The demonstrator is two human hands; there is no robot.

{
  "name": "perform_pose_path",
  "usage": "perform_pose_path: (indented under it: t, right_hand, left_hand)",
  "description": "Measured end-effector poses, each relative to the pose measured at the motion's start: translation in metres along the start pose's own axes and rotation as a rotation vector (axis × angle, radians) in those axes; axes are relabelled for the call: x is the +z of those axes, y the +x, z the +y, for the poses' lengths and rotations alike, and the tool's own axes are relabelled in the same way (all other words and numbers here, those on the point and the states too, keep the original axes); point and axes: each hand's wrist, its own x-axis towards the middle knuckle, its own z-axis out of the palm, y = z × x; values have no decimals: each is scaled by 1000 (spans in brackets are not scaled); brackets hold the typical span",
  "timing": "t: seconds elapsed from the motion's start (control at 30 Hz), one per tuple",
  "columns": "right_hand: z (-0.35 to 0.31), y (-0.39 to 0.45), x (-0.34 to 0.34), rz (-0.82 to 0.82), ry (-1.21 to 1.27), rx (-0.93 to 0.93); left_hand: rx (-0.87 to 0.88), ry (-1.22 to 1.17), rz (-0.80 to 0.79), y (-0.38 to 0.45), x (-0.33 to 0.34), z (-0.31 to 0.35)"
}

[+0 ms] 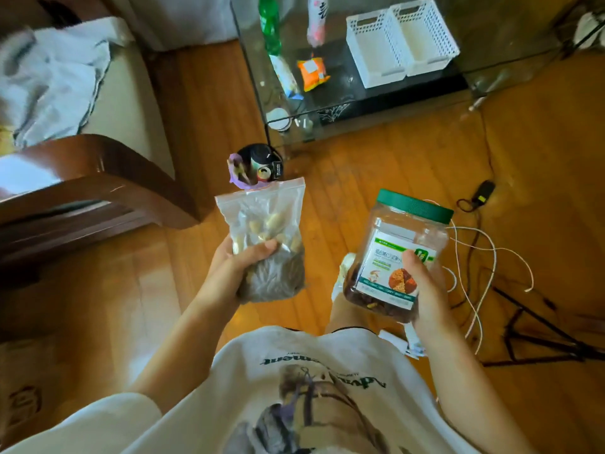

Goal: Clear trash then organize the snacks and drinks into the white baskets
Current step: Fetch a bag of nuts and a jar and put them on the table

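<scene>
My left hand (234,265) grips a clear zip bag of nuts (263,231) from below, thumb across its front. My right hand (424,283) holds a clear plastic jar of mixed nuts (397,253) with a green lid, thumb on the label. Both are held above the wooden floor in front of me. Two white baskets (401,40) stand side by side on the glass table (491,60), with nothing visible inside. Also on the table lie a green bottle (270,24), a pink-white packet (317,19), an orange snack pack (312,73) and a long white-blue packet (286,77).
A small black trash bin (260,167) with a purple liner holds cans and wrappers beside the table's near corner. A wooden armchair (98,165) with cloths stands at left. Cables (484,253), a charger and a tripod's legs (540,332) lie on the floor at right.
</scene>
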Motion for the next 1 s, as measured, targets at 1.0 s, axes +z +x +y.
perform_pose_path:
  t: [1.0]
  right_hand:
    - [-263,410,-59,-119,-141,-2]
  left_hand:
    - [54,-131,156,379,228,184]
